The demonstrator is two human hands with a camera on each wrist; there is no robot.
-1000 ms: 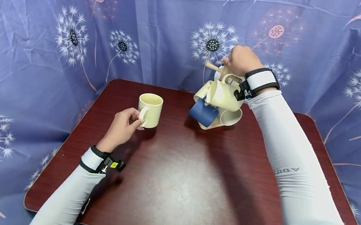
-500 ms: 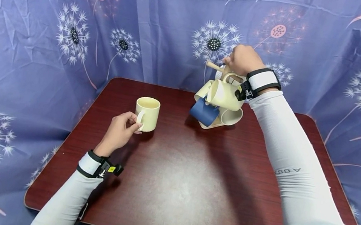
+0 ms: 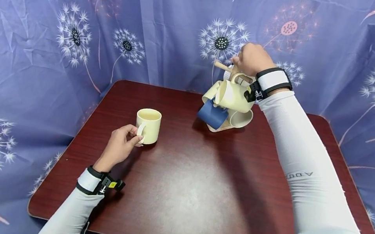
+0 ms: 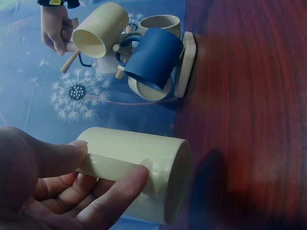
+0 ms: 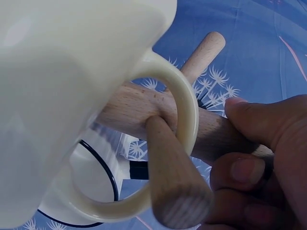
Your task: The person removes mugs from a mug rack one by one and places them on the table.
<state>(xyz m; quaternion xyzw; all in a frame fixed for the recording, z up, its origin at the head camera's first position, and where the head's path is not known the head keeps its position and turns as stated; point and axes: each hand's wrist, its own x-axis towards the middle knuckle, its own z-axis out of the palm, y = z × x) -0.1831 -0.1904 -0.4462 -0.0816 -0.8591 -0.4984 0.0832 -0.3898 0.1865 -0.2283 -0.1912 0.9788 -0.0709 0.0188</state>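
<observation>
My left hand (image 3: 118, 148) pinches the handle of a pale yellow mug (image 3: 151, 130) between thumb and fingers. The mug is upright, close over the left part of the table. In the left wrist view, my thumb and fingertips lie along the handle of that mug (image 4: 129, 143). My right hand (image 3: 253, 59) grips the top of the wooden post (image 5: 211, 134) of a mug tree. From its pegs hang pale yellow mugs, one with its handle looped over a peg (image 5: 175, 177), and a blue mug (image 3: 212, 114). A white mug with a dark rim (image 5: 93, 175) hangs partly hidden behind.
The dark red wooden table (image 3: 177, 194) spans the area before me. The mug tree's pale base (image 3: 219, 129) stands near the back edge, with a cream mug (image 3: 241, 119) low beside it. A purple curtain (image 3: 175, 44) with dandelion prints surrounds the table.
My left hand has moved toward me and slightly left, bringing the yellow mug with it. My right hand keeps its grip on the mug tree, which has stayed put.
</observation>
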